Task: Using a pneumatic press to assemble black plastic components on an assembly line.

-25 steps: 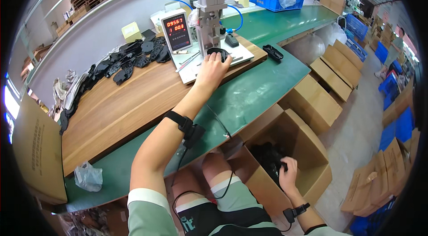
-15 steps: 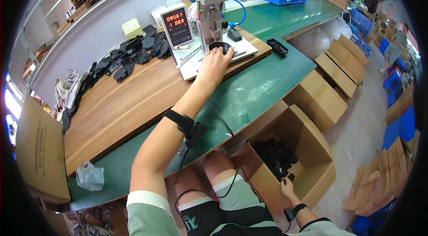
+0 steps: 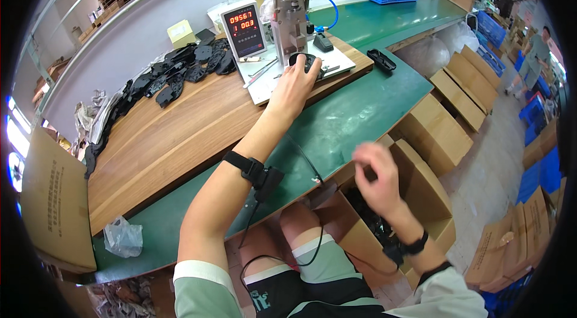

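Note:
My left hand [image 3: 294, 91] reaches to the bench press [image 3: 293, 14]. Its fingers are closed on a rounded black plastic part [image 3: 305, 62] that sits on the white base plate [image 3: 262, 92] under the press head. The hand covers some of the part. My right hand [image 3: 380, 184] is in the air above an open cardboard box [image 3: 434, 189], blurred by motion. Its fingers are curled, with a gap between thumb and fingers and nothing visible between them. Black plastic parts [image 3: 380, 229] lie in the box, partly behind the right forearm.
Left of the press stands a counter with red digits [image 3: 243, 28]. Many black parts [image 3: 174, 74] are heaped along the back of the wooden board [image 3: 174, 131]. A black oblong piece [image 3: 381, 61] lies on the green table [image 3: 342, 110]. A person [image 3: 531, 59] stands far right.
My right hand has risen out of the cardboard box toward the table edge, leaving the dark parts below. My left hand stays at the black part under the press. The view has shifted slightly.

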Motion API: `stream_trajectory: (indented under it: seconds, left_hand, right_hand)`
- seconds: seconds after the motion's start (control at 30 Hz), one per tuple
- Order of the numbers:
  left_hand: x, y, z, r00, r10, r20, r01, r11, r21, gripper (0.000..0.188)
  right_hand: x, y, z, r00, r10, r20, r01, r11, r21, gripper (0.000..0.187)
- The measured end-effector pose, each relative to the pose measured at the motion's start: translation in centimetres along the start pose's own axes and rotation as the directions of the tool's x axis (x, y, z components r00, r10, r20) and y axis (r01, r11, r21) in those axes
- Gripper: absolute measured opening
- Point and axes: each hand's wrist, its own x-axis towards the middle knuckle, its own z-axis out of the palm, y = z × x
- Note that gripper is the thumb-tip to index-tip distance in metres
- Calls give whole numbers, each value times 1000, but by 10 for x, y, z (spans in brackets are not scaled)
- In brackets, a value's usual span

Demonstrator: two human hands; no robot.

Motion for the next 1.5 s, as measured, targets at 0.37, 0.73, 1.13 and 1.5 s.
stream_trajectory:
  seconds: [0.37,0.73,1.13,1.5]
  left_hand:
    - [5,-6,-7,996,-31,-78,6,955,-298,71]
    - [-61,-229,16,756,-645,-114,634,764,-120,53]
    - [-112,-132,-34,821,-563,96,545,823,160,52]
    - [-169,-125,-64,615,-787,40,788,614,-32,74]
  right_hand:
    - [179,70,98,975,-187,116,217,908,-358,41]
    - [198,62,101,958,-191,216,246,932,-266,36]
    - [198,77,87,962,-150,230,209,944,-257,35]
    - [203,69,89,950,-140,278,221,933,-285,34]
